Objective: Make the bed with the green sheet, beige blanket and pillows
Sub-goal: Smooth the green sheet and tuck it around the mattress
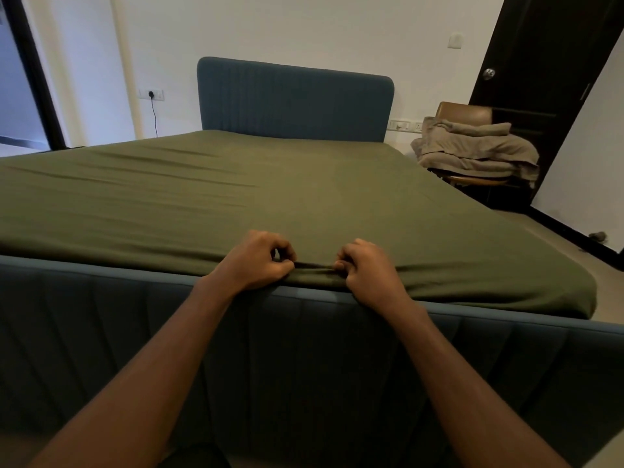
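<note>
The green sheet (236, 194) is spread over the whole mattress, with light wrinkles on the left half. At the foot edge my left hand (256, 261) and my right hand (368, 268) sit close together. Each pinches a fold of the sheet's edge, and a short taut ridge of cloth runs between them. The beige blanket (476, 150) lies crumpled on a chair at the back right, beside the bed. I see no pillows.
The blue padded footboard (135, 315) stands between me and the mattress. A blue headboard (293, 99) is against the far wall. A dark door (540, 79) is behind the chair (462, 111). A strip of floor (553, 231) runs along the bed's right side.
</note>
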